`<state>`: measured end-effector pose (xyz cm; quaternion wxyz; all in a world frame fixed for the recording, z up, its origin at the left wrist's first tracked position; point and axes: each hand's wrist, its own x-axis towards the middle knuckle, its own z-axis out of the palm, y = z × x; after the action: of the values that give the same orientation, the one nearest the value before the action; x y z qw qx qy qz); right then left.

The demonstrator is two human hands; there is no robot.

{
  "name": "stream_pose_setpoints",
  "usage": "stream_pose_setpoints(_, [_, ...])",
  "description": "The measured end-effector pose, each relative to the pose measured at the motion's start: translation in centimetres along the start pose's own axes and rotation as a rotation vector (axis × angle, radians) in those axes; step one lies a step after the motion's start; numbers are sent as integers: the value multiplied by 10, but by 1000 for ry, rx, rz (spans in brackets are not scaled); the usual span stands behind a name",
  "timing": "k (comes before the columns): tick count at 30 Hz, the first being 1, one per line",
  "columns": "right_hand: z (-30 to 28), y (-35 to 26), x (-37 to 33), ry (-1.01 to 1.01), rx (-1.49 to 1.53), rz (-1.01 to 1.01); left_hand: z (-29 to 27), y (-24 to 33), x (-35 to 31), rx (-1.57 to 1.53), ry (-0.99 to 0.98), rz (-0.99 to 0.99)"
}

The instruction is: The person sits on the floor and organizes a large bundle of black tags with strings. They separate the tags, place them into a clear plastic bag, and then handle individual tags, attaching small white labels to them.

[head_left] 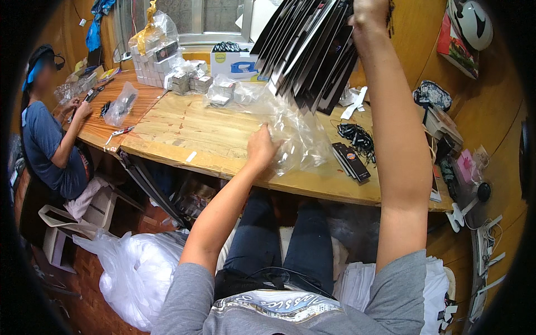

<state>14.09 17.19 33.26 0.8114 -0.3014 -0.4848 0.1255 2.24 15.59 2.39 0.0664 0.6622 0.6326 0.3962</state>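
Right hand: closed on fanned bundle of flat black cards, raised above brown wooden table. Left hand: fingers curled on crumpled clear plastic bag, on tabletop.

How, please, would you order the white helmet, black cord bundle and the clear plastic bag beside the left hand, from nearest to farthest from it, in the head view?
1. Clear plastic bag: at the left hand, on its right.
2. Black cord bundle: farther right on the table.
3. White helmet: upper right, by the wall.
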Motion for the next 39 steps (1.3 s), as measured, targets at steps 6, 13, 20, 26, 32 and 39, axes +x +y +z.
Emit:
stream_pose_setpoints(6, [18,-2,-47,-313,80,395,13,-27,13,-1088,-58,-324])
stream_pose_setpoints(13, [51,-8,-96,-275,600,700,52,-2,8,-967,179,449])
stream_pose_setpoints(20, [10,83,-76,-174,501,438,-23,11,-20,-1622,-244,-328])
stream_pose_setpoints(26, [-30,112,-33,-280,65,27,-40,-46,-6,-621,-129,-333])
stream_pose_setpoints(32, [-71,70,-2,-113,322,179,-74,-22,-8,438,357,468])
stream_pose_setpoints(39, [-107,49,31,-178,193,125,-46,4,-1,402,-408,1061])
